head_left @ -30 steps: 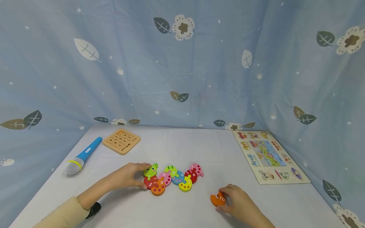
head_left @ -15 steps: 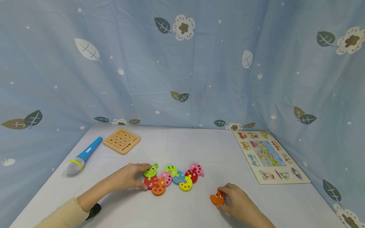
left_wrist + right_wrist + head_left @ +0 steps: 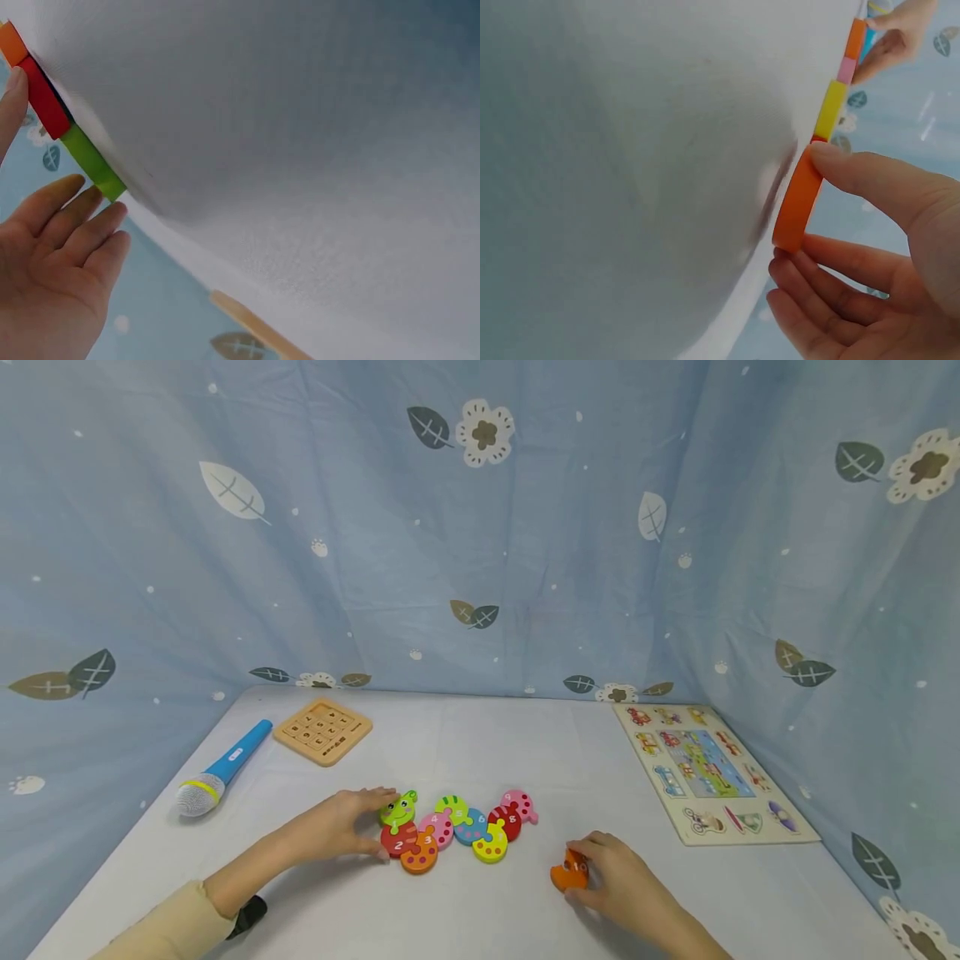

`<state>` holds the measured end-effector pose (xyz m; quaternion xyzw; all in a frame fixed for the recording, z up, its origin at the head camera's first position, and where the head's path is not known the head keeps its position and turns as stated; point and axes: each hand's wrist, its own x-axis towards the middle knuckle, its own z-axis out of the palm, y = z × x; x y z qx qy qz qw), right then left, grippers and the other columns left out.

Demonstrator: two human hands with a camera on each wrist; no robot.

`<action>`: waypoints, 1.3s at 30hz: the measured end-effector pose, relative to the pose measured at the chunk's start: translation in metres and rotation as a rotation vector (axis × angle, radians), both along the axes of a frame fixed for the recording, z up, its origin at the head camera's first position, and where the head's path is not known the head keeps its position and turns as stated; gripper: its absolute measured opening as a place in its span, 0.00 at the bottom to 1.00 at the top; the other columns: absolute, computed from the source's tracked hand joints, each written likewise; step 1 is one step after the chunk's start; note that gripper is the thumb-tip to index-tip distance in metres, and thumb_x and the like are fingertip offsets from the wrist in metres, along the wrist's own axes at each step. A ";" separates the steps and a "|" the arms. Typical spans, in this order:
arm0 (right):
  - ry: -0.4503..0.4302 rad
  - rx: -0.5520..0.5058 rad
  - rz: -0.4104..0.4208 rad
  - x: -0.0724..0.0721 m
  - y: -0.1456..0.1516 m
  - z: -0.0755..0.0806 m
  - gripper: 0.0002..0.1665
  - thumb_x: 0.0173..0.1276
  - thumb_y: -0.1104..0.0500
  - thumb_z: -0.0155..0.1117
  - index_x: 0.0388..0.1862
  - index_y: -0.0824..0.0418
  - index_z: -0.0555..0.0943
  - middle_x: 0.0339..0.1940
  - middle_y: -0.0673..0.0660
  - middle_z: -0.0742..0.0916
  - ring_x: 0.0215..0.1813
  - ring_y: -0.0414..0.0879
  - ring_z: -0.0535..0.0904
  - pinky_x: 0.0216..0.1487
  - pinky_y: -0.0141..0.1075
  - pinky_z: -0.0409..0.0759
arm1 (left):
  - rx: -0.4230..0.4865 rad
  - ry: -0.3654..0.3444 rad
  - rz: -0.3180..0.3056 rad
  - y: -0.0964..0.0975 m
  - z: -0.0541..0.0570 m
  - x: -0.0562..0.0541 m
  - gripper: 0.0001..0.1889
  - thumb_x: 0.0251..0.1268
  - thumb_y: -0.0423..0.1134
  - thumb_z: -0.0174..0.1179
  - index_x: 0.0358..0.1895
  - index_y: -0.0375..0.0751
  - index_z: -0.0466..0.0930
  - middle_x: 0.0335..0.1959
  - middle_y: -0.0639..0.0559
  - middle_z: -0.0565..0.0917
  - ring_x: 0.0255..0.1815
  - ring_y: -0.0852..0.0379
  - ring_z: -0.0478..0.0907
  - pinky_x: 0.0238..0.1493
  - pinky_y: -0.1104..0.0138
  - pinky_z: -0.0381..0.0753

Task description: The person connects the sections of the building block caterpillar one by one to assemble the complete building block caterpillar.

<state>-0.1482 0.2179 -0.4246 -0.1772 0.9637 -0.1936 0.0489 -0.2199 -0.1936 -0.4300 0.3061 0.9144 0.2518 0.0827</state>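
Note:
A caterpillar number puzzle (image 3: 453, 810) lies on the table in the head view, its colored wooden pieces joined in a wavy row from a green smiling head to a pink piece marked 9. My left hand (image 3: 341, 827) rests at its left end. In the left wrist view, its thumb touches the red piece (image 3: 46, 101) and its fingertips meet the edge of the green head (image 3: 91, 163). Right of the row, my right hand (image 3: 626, 887) pinches a loose orange puzzle piece (image 3: 568, 872) between thumb and fingers. That piece is tilted, its number mostly covered by the fingers.
At the left lie a blue toy microphone (image 3: 225, 768) and a wooden number-slide board (image 3: 323, 732). A picture peg puzzle board (image 3: 750, 822) lies at the right. A blue patterned curtain (image 3: 480, 552) hangs behind the white table (image 3: 480, 735).
My right hand has shifted slightly up and left with the orange puzzle piece, which has turned and tilted so its number shows less. My left hand has stayed in place.

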 end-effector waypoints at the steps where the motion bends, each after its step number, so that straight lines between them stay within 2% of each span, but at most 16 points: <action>1: 0.011 -0.006 0.004 -0.001 0.000 0.000 0.32 0.48 0.50 0.80 0.50 0.64 0.83 0.40 0.49 0.82 0.39 0.41 0.76 0.45 0.43 0.83 | 0.000 -0.004 0.002 0.000 0.000 0.000 0.45 0.45 0.61 0.71 0.65 0.36 0.72 0.67 0.40 0.71 0.68 0.40 0.65 0.66 0.47 0.66; 10: 0.080 -0.042 0.033 -0.008 -0.005 0.002 0.31 0.48 0.55 0.80 0.50 0.65 0.82 0.40 0.50 0.83 0.39 0.41 0.76 0.43 0.39 0.84 | -0.017 -0.005 0.021 0.000 0.003 0.001 0.44 0.45 0.60 0.72 0.65 0.37 0.73 0.66 0.42 0.72 0.68 0.41 0.65 0.66 0.48 0.66; 16: 0.131 -0.071 0.029 -0.015 -0.006 0.003 0.30 0.47 0.58 0.80 0.51 0.65 0.82 0.41 0.50 0.83 0.42 0.44 0.78 0.46 0.41 0.83 | -0.022 0.002 0.016 0.000 0.004 -0.002 0.42 0.47 0.57 0.72 0.64 0.36 0.74 0.65 0.41 0.73 0.68 0.40 0.66 0.65 0.47 0.67; 26: 0.127 -0.091 -0.006 -0.026 -0.012 0.008 0.29 0.48 0.59 0.79 0.52 0.63 0.82 0.43 0.49 0.83 0.44 0.44 0.78 0.48 0.43 0.83 | -0.025 -0.015 0.013 0.000 0.005 -0.003 0.40 0.47 0.56 0.72 0.62 0.35 0.75 0.64 0.39 0.74 0.66 0.39 0.68 0.65 0.46 0.67; 39: 0.154 -0.117 0.019 -0.039 -0.020 0.008 0.29 0.49 0.61 0.78 0.52 0.64 0.82 0.43 0.51 0.83 0.44 0.46 0.79 0.48 0.41 0.83 | -0.028 -0.009 0.026 0.000 0.005 -0.004 0.41 0.46 0.57 0.72 0.62 0.34 0.75 0.63 0.38 0.75 0.65 0.39 0.69 0.64 0.46 0.69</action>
